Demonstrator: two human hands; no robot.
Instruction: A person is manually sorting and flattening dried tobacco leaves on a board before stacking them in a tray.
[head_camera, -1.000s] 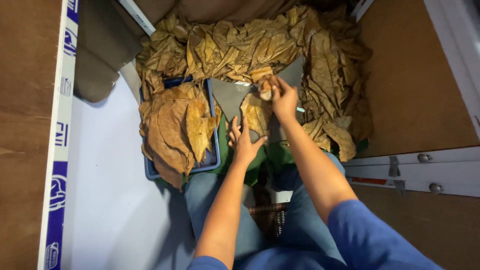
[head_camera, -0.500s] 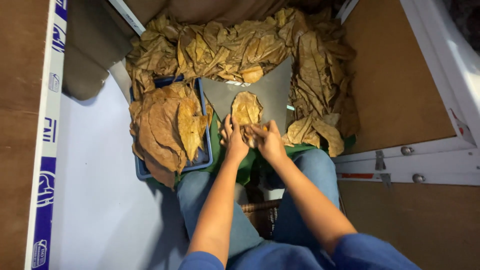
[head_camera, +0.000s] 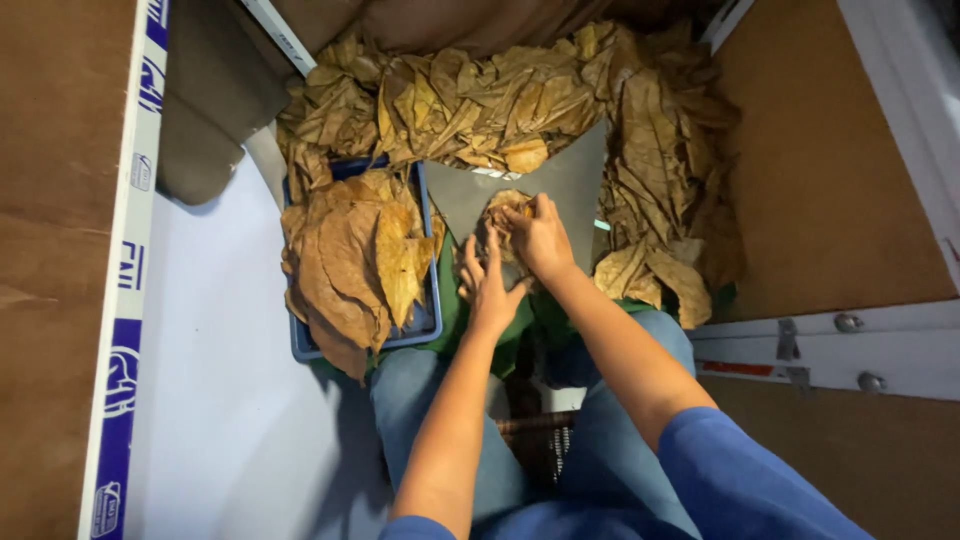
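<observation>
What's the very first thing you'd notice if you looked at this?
A big heap of dry, crinkled brown leaves curves across the top and down the right side. In the middle, the left hand and right hand press a small brown leaf onto a flat grey board. To the left, a blue plastic tray holds more leaves.

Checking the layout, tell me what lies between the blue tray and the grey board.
In the head view, green cloth shows between the blue tray and the grey board; the left hand rests just beside it.

Both hands cover most of the small leaf (head_camera: 503, 205); grip unclear.
</observation>
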